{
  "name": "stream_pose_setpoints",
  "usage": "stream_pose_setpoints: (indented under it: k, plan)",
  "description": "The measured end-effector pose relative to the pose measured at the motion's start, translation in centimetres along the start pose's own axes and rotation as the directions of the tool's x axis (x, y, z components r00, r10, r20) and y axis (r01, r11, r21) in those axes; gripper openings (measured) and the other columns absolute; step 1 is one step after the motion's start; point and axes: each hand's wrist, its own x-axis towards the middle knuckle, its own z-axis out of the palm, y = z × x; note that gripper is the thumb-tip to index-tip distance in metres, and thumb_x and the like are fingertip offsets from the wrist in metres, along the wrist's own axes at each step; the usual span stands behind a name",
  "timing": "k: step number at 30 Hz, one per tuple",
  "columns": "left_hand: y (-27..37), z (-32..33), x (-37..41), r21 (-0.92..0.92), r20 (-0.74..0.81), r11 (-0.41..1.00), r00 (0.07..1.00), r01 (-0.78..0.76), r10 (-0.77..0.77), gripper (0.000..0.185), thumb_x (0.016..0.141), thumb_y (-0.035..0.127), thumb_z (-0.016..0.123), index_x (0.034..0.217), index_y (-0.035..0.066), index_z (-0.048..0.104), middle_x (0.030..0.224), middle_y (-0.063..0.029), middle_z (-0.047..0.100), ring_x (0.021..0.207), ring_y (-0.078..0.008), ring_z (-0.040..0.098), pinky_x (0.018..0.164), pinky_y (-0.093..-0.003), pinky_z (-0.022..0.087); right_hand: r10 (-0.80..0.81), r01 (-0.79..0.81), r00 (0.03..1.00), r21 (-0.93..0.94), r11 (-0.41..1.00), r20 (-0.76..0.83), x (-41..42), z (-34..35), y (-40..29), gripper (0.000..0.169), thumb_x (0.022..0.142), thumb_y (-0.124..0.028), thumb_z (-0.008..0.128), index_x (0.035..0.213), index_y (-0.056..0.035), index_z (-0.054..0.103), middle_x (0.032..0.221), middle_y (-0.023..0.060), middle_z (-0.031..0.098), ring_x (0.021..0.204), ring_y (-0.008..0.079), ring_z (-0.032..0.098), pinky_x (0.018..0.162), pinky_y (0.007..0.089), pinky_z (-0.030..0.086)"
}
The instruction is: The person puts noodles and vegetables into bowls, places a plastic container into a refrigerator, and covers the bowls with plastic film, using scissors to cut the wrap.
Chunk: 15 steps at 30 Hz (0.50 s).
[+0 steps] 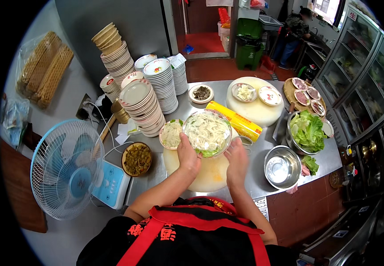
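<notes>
My left hand (189, 153) grips the lower left edge of a plate of pale shredded food on green leaves (208, 133), which looks covered with clear film. Slightly blurred, my right hand (238, 163) is by the plate's lower right rim with its fingers apart; whether it touches the rim is not clear. Under the plate lies a round white cutting board (200, 178). A similar plate of pale shreds (171, 134) sits just left of it. Behind, a yellow box with printing (242, 123) lies at a slant, partly hidden by the held plate.
Tall stacks of plates (142, 109) and a blue fan (75, 173) stand left, near a bowl of chopped brown-green food (136, 159). At right are a steel bowl (282, 168), a bowl of lettuce (306, 131) and a cleaver (281, 124). A person (295, 31) works at a far sink.
</notes>
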Motion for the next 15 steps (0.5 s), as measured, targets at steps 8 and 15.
stream_pose_setpoints:
  k: [8, 15]
  plan:
    - [-1.8, -0.1, -2.1, 0.038, 0.264, 0.992, 0.959, -0.118, 0.104, 0.05, 0.101, 0.037, 0.026, 0.131, -0.003, 0.035, 0.13, -0.0126, 0.046, 0.119, -0.0185, 0.046, 0.1, -0.0309, 0.037, 0.25, -0.26, 0.965, 0.156, 0.953, 0.082, 2.2, -1.2, 0.8, 0.029, 0.097, -0.016, 0.037, 0.111, 0.0036, 0.054, 0.104, 0.0109, 0.061, 0.091, 0.0173, 0.062, 0.077, 0.031, 0.053]
    - [1.2, -1.2, -1.3, 0.261, 0.352, 0.965, 0.932, -0.013, -0.082, 0.064, 0.097, 0.05, 0.03, 0.139, 0.003, 0.028, 0.138, -0.0134, 0.036, 0.122, -0.0218, 0.042, 0.101, -0.0359, 0.036, 0.23, -0.241, 0.956, 0.04, 0.97, 0.181, 4.0, -4.3, -1.0, 0.027, 0.095, -0.017, 0.038, 0.099, 0.0024, 0.057, 0.094, 0.0099, 0.064, 0.079, 0.0171, 0.064, 0.07, 0.0311, 0.054]
